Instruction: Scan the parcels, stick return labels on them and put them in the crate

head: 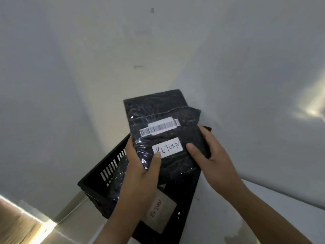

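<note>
Between the fingers of left hand [140, 166] and right hand [209, 155], a black parcel [167, 124] is gripped. Beneath them, the crate [105, 173] holds another parcel [163, 210].

**Glossy film, matt paper, dull plastic**

The parcel [165, 110] in the middle of your frame is wrapped in black plastic film, glossy and crinkled, catching small highlights. Its barcode label [159, 128] and return label [168, 147] look like white matt paper. Below it, the crate [98, 176] is black plastic, dull, with a slotted wall. The second parcel [121, 173] inside it shows the same shiny film. The wall [88, 67] across the top is smooth and matt. The strip [15, 226] at lower left looks like pale wood grain.
</note>
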